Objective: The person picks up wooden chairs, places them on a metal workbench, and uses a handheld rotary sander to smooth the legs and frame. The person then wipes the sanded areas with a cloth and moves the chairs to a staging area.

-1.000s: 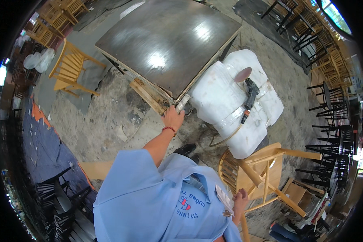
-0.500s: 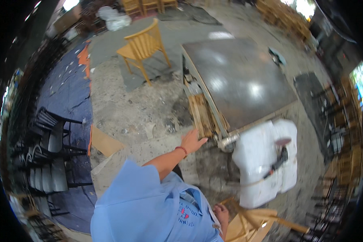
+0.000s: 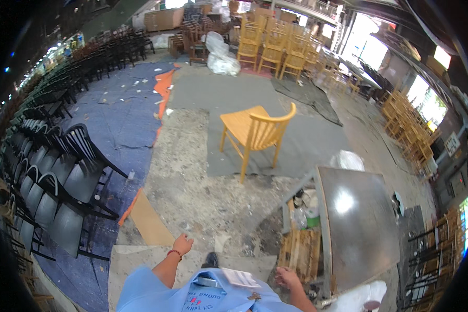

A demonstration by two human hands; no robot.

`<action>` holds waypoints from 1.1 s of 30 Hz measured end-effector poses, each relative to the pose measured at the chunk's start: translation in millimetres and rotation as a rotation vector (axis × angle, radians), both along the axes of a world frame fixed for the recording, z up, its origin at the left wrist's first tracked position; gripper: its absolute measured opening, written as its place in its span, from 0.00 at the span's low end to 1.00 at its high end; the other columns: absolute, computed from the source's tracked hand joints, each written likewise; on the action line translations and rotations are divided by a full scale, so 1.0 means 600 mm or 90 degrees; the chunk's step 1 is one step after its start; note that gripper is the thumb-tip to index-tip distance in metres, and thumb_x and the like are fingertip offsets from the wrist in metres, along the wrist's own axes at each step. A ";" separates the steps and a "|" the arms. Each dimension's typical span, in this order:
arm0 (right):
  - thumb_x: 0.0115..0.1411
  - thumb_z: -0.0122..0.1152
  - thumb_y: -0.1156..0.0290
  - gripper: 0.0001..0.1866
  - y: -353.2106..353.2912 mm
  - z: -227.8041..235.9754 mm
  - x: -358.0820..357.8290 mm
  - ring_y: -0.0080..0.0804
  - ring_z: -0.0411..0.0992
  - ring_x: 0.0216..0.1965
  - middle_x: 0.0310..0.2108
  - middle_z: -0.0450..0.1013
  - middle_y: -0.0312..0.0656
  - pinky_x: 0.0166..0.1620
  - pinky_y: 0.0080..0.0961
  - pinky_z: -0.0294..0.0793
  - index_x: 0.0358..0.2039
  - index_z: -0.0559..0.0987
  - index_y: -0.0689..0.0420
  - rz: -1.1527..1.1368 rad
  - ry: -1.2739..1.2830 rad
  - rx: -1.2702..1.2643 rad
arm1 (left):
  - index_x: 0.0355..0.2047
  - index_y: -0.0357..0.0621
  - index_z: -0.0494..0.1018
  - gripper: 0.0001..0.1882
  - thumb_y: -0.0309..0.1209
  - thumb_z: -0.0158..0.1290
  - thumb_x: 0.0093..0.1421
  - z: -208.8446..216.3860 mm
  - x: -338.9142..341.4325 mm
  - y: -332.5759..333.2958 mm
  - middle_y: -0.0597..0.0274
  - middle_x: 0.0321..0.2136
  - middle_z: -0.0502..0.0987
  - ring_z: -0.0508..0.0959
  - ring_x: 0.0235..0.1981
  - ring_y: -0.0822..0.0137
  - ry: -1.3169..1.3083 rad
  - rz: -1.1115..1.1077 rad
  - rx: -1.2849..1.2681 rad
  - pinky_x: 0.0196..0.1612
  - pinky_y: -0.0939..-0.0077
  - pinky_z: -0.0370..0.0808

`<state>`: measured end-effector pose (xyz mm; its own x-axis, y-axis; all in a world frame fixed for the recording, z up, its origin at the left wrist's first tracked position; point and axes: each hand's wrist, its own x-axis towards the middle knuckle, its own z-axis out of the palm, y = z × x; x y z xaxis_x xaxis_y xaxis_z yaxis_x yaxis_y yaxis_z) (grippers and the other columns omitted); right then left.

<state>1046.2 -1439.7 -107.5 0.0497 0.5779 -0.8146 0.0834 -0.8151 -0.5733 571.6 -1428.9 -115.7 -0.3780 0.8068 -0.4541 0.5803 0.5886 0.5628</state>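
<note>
My left hand (image 3: 182, 243), with a red bead bracelet at the wrist, hangs over the floor near a flat brown cardboard sheet (image 3: 150, 221). Its fingers are loosely apart and nothing is in them. Close to the left side of a metal-topped worktable (image 3: 356, 229), my right hand (image 3: 285, 277) holds nothing visible, its fingers slightly bent. Wooden pieces (image 3: 300, 252) lie low inside the table's open side, below a green roll (image 3: 312, 217). Ahead, a light wooden chair (image 3: 260, 127) stands upright on a grey mat (image 3: 307, 145), apart from both hands.
Rows of black chairs (image 3: 70, 171) stand on a blue floor sheet (image 3: 101, 117) at the left. Stacked wooden chairs (image 3: 273, 47) rise at the back, with more (image 3: 408, 122) at the right. A white wrapped bundle (image 3: 361, 299) sits at the table's near end.
My view has swung toward the wooden chair and the far room. My left hand has left the worktable's side. The wooden chair beside my right hand is out of view.
</note>
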 end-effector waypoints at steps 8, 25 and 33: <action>0.59 0.61 0.47 0.27 0.470 0.006 -0.204 0.36 0.73 0.31 0.34 0.72 0.44 0.29 0.34 0.75 0.47 0.74 0.57 -0.004 -0.054 0.100 | 0.52 0.34 0.70 0.29 0.43 0.56 0.56 0.017 -0.127 0.095 0.44 0.42 0.79 0.79 0.45 0.49 -0.056 0.277 0.094 0.50 0.61 0.74; 0.55 0.55 0.77 0.28 1.343 0.054 -0.376 0.43 0.75 0.41 0.49 0.70 0.47 0.34 0.43 0.79 0.57 0.64 0.57 -0.312 0.169 0.274 | 0.43 0.35 0.79 0.30 0.51 0.55 0.54 0.129 -0.146 0.402 0.41 0.42 0.79 0.78 0.48 0.47 -0.041 0.488 -0.212 0.52 0.61 0.72; 0.48 0.51 0.84 0.34 1.367 0.076 -0.391 0.47 0.74 0.42 0.50 0.68 0.49 0.35 0.47 0.79 0.60 0.63 0.58 -0.333 0.191 0.369 | 0.36 0.35 0.81 0.28 0.52 0.49 0.59 0.099 -0.228 0.566 0.40 0.41 0.79 0.78 0.46 0.45 0.066 0.242 -0.336 0.49 0.56 0.73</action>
<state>811.7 -619.7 -61.8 0.2558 0.8725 -0.4162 -0.4466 -0.2752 -0.8514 435.0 -1089.4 -56.2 -0.6556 0.2878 -0.6981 0.3137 0.9448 0.0950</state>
